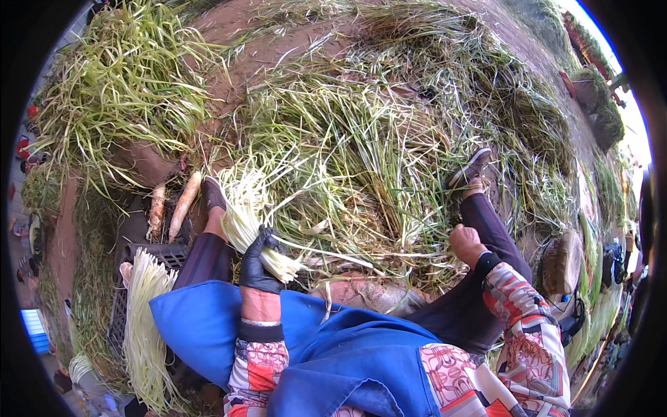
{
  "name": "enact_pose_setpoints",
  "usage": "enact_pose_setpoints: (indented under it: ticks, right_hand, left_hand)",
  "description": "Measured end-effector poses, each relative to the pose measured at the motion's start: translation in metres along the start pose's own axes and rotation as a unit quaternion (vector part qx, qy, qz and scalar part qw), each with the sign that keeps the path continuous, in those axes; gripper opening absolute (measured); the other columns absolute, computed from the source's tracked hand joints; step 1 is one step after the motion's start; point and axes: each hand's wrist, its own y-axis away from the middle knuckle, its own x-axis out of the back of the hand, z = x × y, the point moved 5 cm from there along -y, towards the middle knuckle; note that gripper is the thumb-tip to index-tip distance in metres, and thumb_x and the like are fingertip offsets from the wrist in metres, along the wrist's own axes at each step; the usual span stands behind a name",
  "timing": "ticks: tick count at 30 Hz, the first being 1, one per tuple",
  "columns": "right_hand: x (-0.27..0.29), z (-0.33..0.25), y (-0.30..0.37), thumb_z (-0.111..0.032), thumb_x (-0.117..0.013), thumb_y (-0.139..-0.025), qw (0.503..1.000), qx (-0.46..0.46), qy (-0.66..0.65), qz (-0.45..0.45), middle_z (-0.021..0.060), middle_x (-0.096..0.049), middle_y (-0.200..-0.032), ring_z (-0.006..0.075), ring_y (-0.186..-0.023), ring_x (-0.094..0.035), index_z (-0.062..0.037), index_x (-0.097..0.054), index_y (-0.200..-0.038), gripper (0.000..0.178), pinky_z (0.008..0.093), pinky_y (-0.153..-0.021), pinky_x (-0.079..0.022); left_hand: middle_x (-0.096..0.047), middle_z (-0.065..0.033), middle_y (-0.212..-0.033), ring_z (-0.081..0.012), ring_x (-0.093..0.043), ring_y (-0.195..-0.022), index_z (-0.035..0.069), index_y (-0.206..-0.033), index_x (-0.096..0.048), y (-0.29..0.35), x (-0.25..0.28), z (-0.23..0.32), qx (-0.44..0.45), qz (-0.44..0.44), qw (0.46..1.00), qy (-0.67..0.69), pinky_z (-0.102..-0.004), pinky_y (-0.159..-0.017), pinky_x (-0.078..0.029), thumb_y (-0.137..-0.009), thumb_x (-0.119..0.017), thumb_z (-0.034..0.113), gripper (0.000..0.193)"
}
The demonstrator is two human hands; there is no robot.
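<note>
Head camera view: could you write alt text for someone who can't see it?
A black-gloved left hand grips a bundle of pale stalks, while the bare right hand is curled, apart from it. Long green leaves lie strewn ahead. A blue apron fills the foreground, with another pale bundle and a black crate at left.

Black crate (168, 255), lower left | blue bin (35, 331), far left | brown soil (240, 50), top

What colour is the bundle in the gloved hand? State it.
The bundle is pale yellow-green to creamy white, best seen in the head view.
</note>
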Motion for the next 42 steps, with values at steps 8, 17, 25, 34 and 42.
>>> enact_pose_setpoints:
  ticks: [8, 17, 25, 34, 42]
  right_hand:
    - [0.134, -0.171, 0.007, -0.041, -0.060, -0.092, 0.766, 0.226, -0.600, -0.045, 0.0178, -0.060, -0.123, 0.0265, -0.108, -0.061, -0.0016, -0.044, -0.137, 0.062, 0.0385, -0.093, -0.049]
    - [0.136, -0.212, 0.089, -0.028, -0.052, -0.099, 0.730, 0.339, -0.570, -0.166, 0.0054, -0.063, -0.077, 0.0108, -0.067, -0.056, 0.0011, -0.063, -0.098, 0.032, 0.0308, -0.063, -0.047]
    - [0.167, -0.196, 0.081, -0.026, -0.053, -0.097, 0.728, 0.186, -0.641, 0.157, 0.0141, -0.053, -0.058, 0.0253, -0.049, -0.052, -0.0017, -0.059, -0.083, 0.029, 0.0379, -0.050, -0.044]
    - [0.142, -0.224, 0.036, -0.024, -0.047, -0.097, 0.750, 0.306, -0.569, 0.138, 0.0146, -0.057, -0.063, 0.0349, -0.059, -0.058, -0.0029, -0.058, -0.080, 0.029, 0.0462, -0.058, -0.049]
    - [0.075, -0.143, -0.063, -0.025, -0.062, -0.085, 0.896, 0.021, -0.372, 0.243, 0.0170, -0.063, -0.092, 0.0333, -0.080, -0.063, -0.0087, -0.068, -0.093, 0.019, 0.0432, -0.070, -0.051]
  left_hand:
    - [-0.058, -0.0029, -0.074, -0.0133, -0.058, -0.065, 0.007, -0.103, -0.054, 0.004, -0.012, -0.036, 0.079, 0.000, 0.996, -0.049, -0.0319, -0.062, -0.053, -0.085, -0.067, 0.006, 0.022]
    - [-0.060, -0.0027, -0.077, -0.0124, -0.058, -0.067, 0.006, -0.102, -0.057, 0.006, -0.008, -0.019, 0.019, 0.031, 0.998, -0.043, -0.0292, -0.060, -0.051, -0.087, -0.066, 0.006, 0.018]
    - [-0.066, -0.0102, -0.103, -0.0142, -0.065, -0.084, 0.002, -0.114, -0.057, 0.015, -0.020, -0.066, 0.069, -0.011, 0.997, -0.044, -0.0246, -0.066, -0.056, -0.087, -0.066, 0.009, 0.029]
    - [-0.068, -0.0069, -0.090, -0.0242, -0.064, -0.100, 0.003, -0.101, -0.063, 0.020, -0.016, -0.073, 0.091, -0.012, 0.996, 0.007, -0.0399, -0.097, -0.049, -0.087, -0.066, 0.010, 0.016]
    - [-0.057, -0.0029, -0.083, -0.0157, -0.053, -0.079, 0.006, -0.126, -0.052, 0.002, -0.021, -0.046, 0.050, -0.043, 0.998, 0.003, -0.0340, -0.078, -0.047, -0.090, -0.064, 0.011, 0.038]
